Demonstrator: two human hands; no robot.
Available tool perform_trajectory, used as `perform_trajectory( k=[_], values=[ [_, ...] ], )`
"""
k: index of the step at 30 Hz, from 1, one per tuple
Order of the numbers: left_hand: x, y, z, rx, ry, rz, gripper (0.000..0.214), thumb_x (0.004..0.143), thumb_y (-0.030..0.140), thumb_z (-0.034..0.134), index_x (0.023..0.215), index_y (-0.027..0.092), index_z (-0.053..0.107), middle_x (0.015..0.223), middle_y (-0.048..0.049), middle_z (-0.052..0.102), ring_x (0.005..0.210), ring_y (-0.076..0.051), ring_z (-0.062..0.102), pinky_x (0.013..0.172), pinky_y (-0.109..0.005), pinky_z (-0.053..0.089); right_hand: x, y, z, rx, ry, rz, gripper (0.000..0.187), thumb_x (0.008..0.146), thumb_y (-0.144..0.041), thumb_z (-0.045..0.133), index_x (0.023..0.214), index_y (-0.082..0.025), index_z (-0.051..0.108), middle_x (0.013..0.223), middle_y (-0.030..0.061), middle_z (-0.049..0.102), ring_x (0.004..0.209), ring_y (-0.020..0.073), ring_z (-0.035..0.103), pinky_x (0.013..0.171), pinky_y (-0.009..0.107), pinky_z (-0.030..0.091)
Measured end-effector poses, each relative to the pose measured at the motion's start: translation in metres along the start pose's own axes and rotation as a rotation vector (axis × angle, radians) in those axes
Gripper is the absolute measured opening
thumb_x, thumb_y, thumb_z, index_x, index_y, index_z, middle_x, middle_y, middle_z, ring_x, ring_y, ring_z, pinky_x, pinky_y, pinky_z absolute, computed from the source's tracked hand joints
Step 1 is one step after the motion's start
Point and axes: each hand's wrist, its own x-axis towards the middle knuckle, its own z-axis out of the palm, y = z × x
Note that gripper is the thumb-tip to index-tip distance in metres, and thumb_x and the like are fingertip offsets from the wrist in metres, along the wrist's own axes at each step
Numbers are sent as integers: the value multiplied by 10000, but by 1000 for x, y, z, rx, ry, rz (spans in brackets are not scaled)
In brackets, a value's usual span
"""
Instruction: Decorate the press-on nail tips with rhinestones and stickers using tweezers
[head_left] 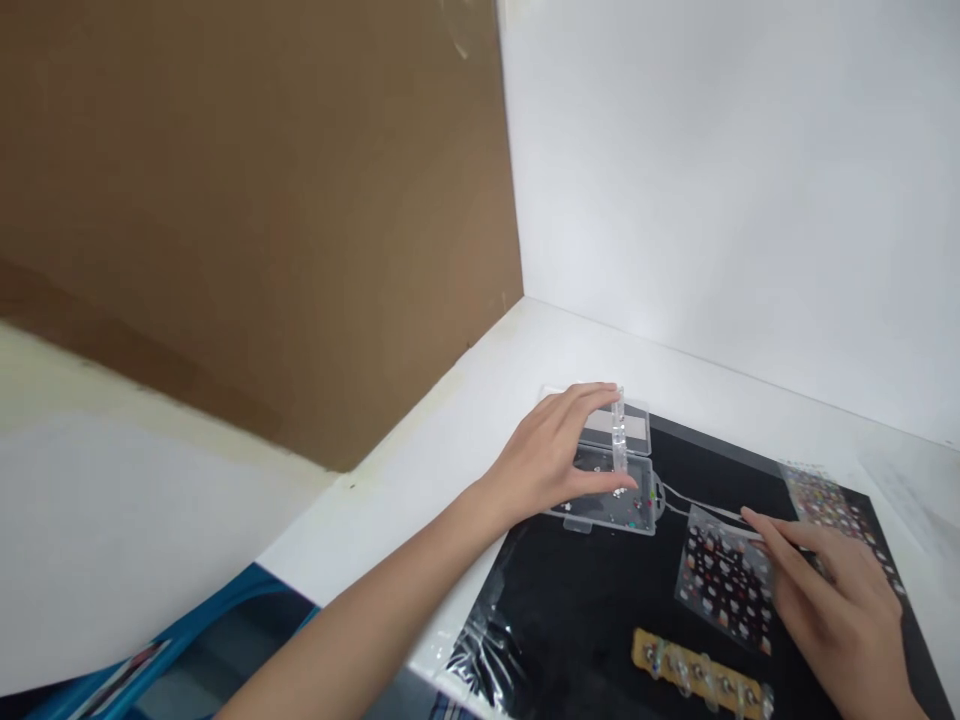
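My left hand (pixel 559 455) reaches over a small clear plastic box (pixel 615 495) on a black mat (pixel 592 600). Its thumb and fingers pinch a clear upright piece (pixel 619 435) that stands in the box. Tiny coloured bits lie inside the box. My right hand (pixel 832 590) rests on the mat at the right, fingers closed on a thin tool (pixel 757 530), maybe tweezers, whose tip lies over a sticker sheet (pixel 724 580) with small patterned decals.
A second decal sheet (pixel 825 500) lies at the mat's far right. A tan strip with clear nail tips (pixel 701 675) lies near the front. A brown board (pixel 262 200) and a white wall (pixel 712 180) enclose the white table (pixel 465 410). Crinkled plastic (pixel 487 650) sits at the mat's front left.
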Motion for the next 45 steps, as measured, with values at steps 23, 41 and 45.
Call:
perform_trajectory(
  k=[23, 41, 45],
  values=[
    [0, 2, -1, -14, -25, -25, 858, 827, 577, 896, 1483, 287, 426, 1505, -136, 644, 1359, -323, 663, 1096, -485, 580, 0, 7, -12, 94, -99, -138, 703, 1041, -140, 516, 1696, -348, 368, 1013, 43, 757, 877, 210, 650, 816, 363, 449],
    [-1, -1, 2, -7, -22, -20, 837, 856, 637, 844, 1480, 249, 443, 1465, -158, 661, 1329, -325, 676, 1053, -474, 583, 5, -19, 3, 18, -63, -154, 787, 989, 7, 565, 1712, -211, 342, 995, 84, 715, 888, 207, 615, 846, 333, 457],
    [-1, -2, 2, -18, -24, -15, 833, 861, 652, 831, 1478, 242, 450, 1468, -161, 660, 1333, -321, 672, 1055, -463, 577, 5, -19, 5, 21, -76, -166, 753, 1005, -6, 561, 1706, -190, 355, 985, 88, 703, 899, 211, 594, 845, 333, 451]
  ],
)
